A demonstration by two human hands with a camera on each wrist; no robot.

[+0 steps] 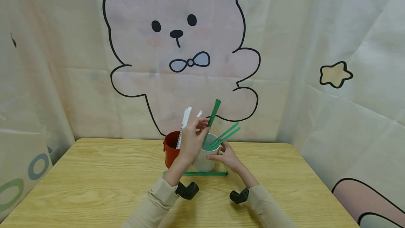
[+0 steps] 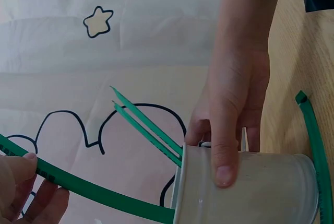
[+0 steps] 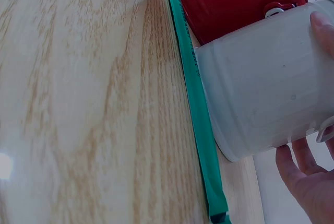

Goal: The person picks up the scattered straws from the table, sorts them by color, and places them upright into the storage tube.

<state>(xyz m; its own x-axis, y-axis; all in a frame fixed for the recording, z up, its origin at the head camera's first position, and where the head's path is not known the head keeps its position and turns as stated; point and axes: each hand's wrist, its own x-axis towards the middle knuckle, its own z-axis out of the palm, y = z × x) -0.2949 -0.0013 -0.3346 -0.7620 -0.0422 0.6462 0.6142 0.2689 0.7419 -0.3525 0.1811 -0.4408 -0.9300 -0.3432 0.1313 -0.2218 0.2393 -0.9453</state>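
In the head view my left hand (image 1: 189, 143) pinches a long green wrapped straw (image 1: 214, 112) between thumb and fingers. The straw's lower end reaches into the white bucket (image 1: 204, 161). My right hand (image 1: 230, 158) holds that bucket at its right side, thumb on the near wall and fingers behind. Two more green wrapped straws (image 2: 148, 130) stick out of the bucket, leaning toward the right hand. Another green wrapped straw (image 3: 201, 114) lies on the table along the foot of the bucket, as the right wrist view shows.
A red bucket (image 1: 171, 156) stands just left of the white one, partly hidden by the left forearm. A white wrapped straw (image 1: 184, 126) stands in it, and another white tip (image 1: 199, 113) shows behind my left hand. Patterned cloth hangs behind the wooden table (image 1: 104, 178).
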